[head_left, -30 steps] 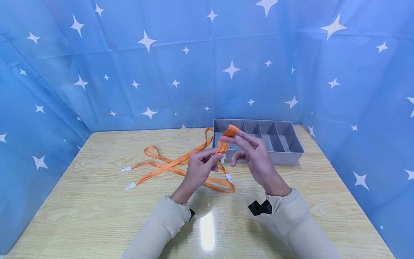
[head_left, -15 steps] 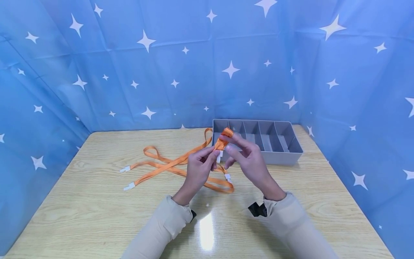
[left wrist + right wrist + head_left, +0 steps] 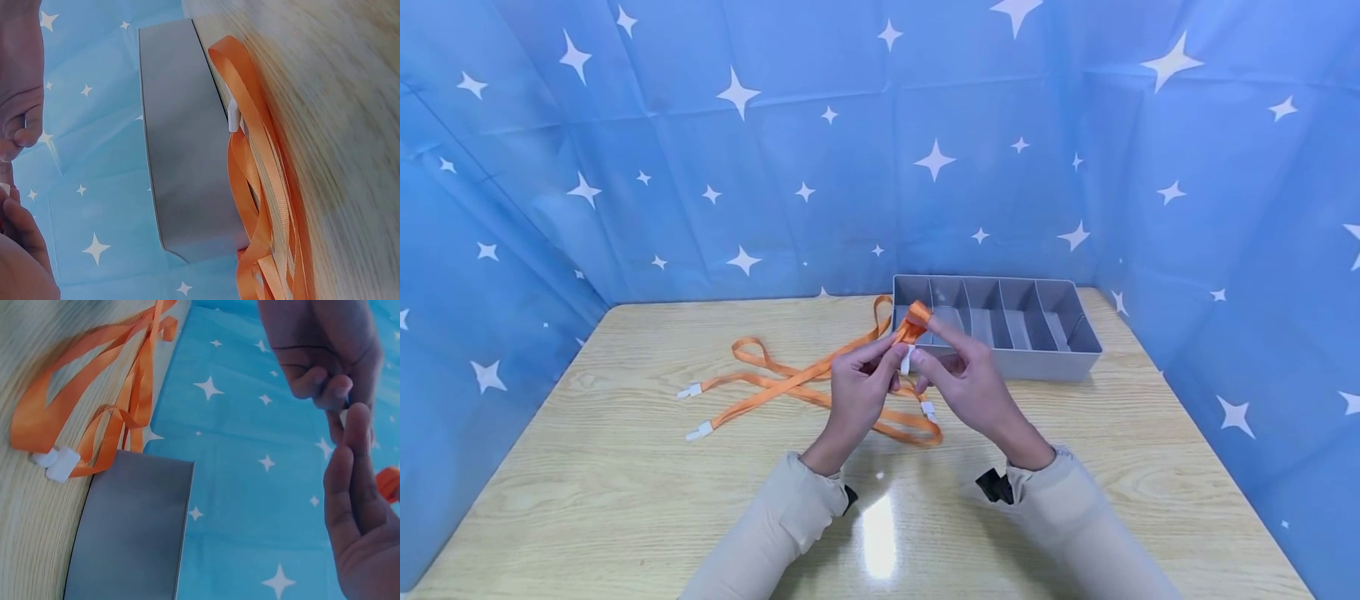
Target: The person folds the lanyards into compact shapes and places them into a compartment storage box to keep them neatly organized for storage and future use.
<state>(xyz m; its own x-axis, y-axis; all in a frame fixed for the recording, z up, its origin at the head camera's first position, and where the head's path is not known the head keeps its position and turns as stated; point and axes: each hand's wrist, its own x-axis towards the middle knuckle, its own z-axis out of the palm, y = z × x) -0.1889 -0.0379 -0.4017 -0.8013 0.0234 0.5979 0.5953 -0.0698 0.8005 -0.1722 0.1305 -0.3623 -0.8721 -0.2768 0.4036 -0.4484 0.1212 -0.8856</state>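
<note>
Above the table a folded orange lanyard [image 3: 913, 323] is held up between both hands, its white clip [image 3: 907, 359] pointing down. My left hand [image 3: 859, 390] pinches the folded strap between thumb and fingers, just above the clip. From the right, my right hand [image 3: 976, 390] reaches in with its index finger at the strap's top loop and its thumb and another finger at the clip. The right wrist view shows a bit of the orange strap [image 3: 389, 484] by the right hand; fingers hide much of the clip there. More orange lanyards [image 3: 801, 382] lie loosely crossed on the table below.
Behind the hands stands a grey divided box [image 3: 1022, 365] with several compartments, near the table's back right edge. White clips [image 3: 700, 431] of the loose lanyards lie toward the left. A blue star-patterned curtain [image 3: 820, 225] borders the wooden table [image 3: 595, 467].
My right hand has moved left and down toward my left hand, and its thumb has come to the white clip. The strap's top loop has tipped lower and left. My left hand stays nearly still.
</note>
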